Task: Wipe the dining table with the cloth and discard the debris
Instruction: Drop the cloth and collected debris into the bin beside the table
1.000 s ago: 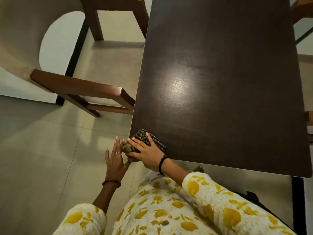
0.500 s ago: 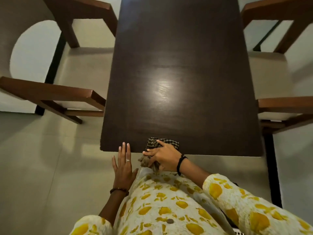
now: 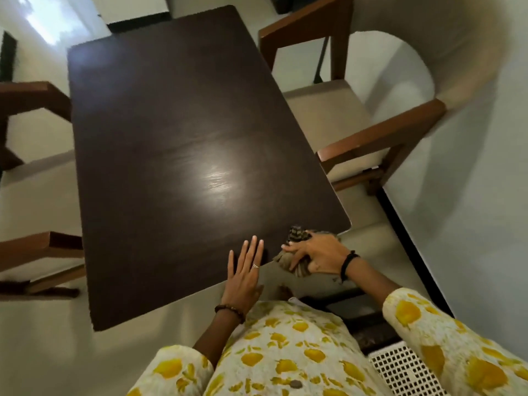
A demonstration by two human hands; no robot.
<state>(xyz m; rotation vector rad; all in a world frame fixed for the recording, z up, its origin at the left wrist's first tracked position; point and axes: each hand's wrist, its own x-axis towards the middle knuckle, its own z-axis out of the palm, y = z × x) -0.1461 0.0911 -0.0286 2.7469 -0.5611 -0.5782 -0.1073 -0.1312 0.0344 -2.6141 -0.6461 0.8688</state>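
Right hand (image 3: 317, 257): fingers grip cloth (image 3: 297, 252) at counter's (image 3: 171, 124) near-right corner.
Left hand (image 3: 245, 270): fingers straight, at near edge.

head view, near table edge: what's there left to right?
Left brown wooden chair arm → dark brown wooden dining table → left hand flat at the table's near edge → checked cloth under the right hand at the near right corner → right brown wooden armchair.

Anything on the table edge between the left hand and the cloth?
No. In the head view, only bare dark tabletop edge separates the flat left hand from the checked cloth under the right hand.
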